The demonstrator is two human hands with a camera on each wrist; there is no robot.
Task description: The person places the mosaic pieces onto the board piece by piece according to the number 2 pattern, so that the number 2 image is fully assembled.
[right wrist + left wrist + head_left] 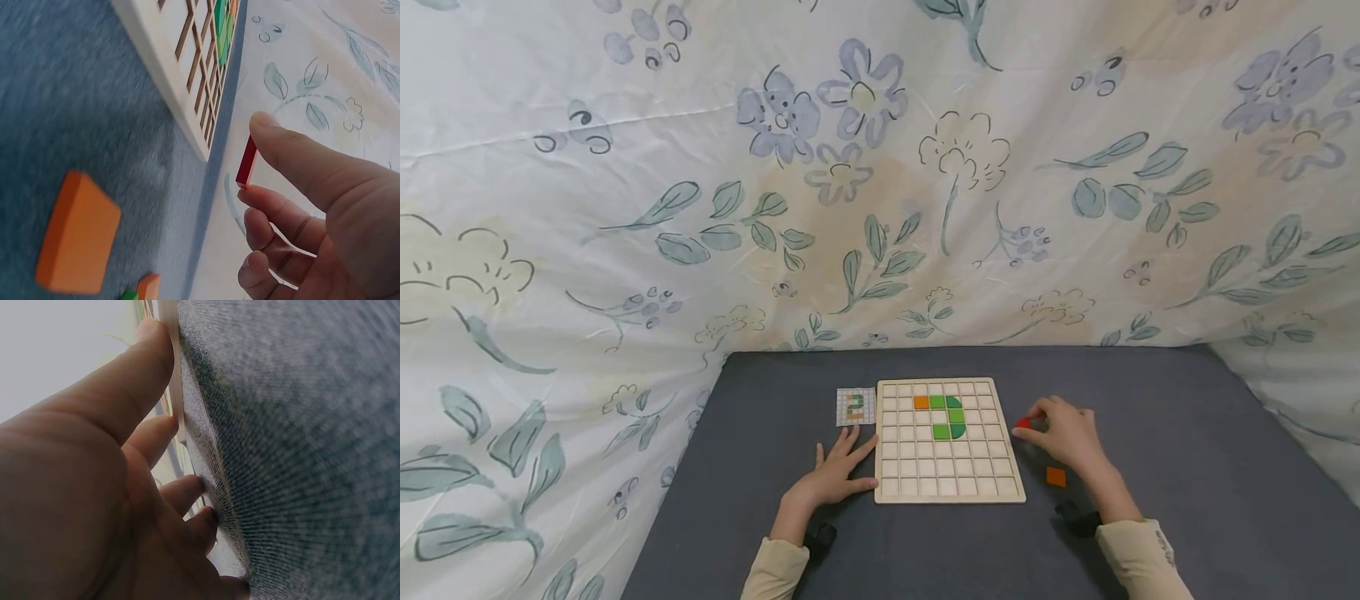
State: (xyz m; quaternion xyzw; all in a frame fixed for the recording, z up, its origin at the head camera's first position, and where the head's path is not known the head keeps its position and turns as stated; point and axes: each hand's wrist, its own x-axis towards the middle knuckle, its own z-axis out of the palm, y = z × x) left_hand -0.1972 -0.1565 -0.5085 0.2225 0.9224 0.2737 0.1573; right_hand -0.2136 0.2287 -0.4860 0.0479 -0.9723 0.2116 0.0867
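My right hand [1067, 433] pinches a small red tile [247, 164] between thumb and forefinger, just off the right edge of the wooden grid board [940, 492]. Spread out on the left, my left hand [831, 477] touches the board's left edge with its thumb and a fingertip. On the board sit an orange square tile [921, 403], several green tiles [955, 416] and dark green rounded ones [957, 431], together forming a hooked shape. A small printed card [842, 417] with a coloured grid pattern lies beside the board, above my left fingers.
An orange square tile [1056, 477] lies on the dark cloth below my right hand. Low in the right wrist view, another orange piece [149, 287] and a green piece [129, 294] show. A floral curtain [880, 208] hangs behind the table.
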